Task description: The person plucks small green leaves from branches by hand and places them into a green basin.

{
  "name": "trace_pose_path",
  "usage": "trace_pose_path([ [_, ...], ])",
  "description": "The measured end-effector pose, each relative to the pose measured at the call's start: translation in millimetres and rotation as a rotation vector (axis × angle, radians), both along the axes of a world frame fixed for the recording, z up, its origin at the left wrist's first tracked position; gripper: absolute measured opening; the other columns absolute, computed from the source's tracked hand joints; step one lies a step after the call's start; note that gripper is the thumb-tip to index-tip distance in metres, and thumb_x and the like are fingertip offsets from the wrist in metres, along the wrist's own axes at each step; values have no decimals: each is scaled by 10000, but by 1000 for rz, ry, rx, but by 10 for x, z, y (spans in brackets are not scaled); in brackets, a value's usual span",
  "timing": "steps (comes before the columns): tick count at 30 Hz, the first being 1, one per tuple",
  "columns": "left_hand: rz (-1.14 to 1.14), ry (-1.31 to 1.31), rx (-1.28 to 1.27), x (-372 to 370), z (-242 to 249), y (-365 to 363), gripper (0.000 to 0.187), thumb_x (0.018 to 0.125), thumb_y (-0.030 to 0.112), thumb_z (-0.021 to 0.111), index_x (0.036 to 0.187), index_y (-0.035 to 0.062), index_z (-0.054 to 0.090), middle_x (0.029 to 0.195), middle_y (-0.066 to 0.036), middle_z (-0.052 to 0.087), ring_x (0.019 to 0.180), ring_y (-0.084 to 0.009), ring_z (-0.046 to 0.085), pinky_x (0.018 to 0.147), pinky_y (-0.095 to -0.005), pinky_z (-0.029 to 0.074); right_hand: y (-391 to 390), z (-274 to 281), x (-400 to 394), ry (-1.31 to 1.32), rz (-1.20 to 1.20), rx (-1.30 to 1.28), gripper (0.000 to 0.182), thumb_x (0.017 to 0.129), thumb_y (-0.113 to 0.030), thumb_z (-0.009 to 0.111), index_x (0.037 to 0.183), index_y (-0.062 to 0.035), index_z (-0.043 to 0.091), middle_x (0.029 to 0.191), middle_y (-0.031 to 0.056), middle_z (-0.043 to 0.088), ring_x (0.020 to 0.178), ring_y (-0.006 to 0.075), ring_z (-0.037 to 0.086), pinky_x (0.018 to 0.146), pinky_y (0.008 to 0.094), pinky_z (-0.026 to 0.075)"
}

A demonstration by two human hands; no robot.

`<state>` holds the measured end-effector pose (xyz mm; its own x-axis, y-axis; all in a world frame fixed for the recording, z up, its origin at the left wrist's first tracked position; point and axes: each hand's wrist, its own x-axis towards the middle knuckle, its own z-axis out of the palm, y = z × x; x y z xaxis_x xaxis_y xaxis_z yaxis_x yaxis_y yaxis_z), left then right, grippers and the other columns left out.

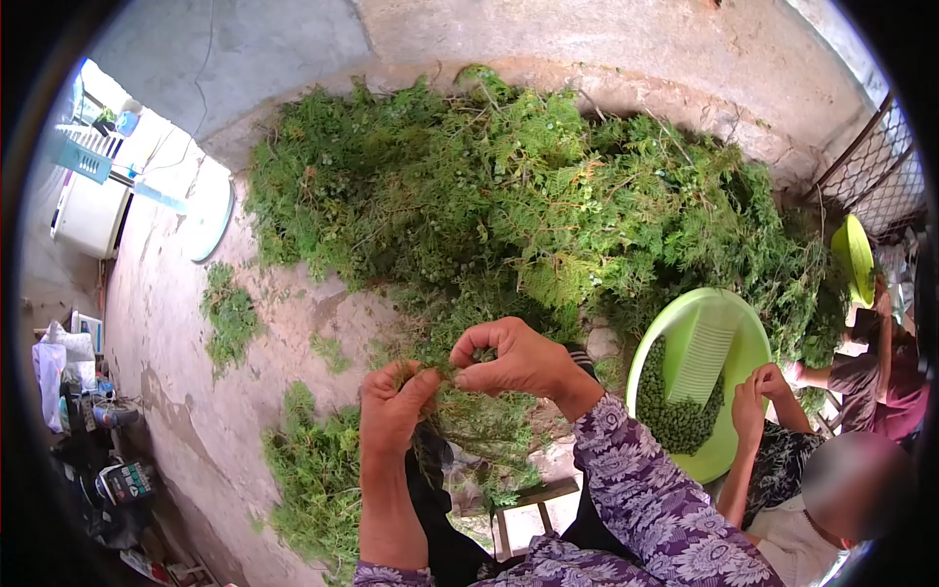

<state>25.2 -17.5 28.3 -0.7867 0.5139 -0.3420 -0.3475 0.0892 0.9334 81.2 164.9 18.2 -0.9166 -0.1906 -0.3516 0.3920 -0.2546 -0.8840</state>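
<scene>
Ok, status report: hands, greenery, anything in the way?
Left hand holding green sprig. Right hand close at it, grip unclear. Co-worker's hands by basin rim, to the right, apart from both.

Black box with a printed face, in the clutter at the left: bold pale and green lettering in more than one row, too small and blurred to read.
White item with red marks, at the lower left edge: marks too blurred to tell whether they are letters.
Readable words, brands, numbers or signs: none that can be made out with certainty anywhere in the head view.
</scene>
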Motion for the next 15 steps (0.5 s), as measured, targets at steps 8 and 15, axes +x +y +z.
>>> trace_pose_path([
  [8,119,-31,49,-1,-47,1,123,785,144,644,741,48,579,539,23,503,422,-33,405,369,-182,274,-51,-69,-8,157,-79,26,299,679,-106,667,951,3,606,716,-30,539,643,24,481,561,178,400],
  [15,89,-39,49,-11,-31,-7,129,787,144,641,739,41,581,539,21,505,423,-36,407,375,-181,277,-90,-45,-7,174,-94,123,258,659,-98,639,897,0,615,701,-24,559,636,46,486,583,212,412],
])
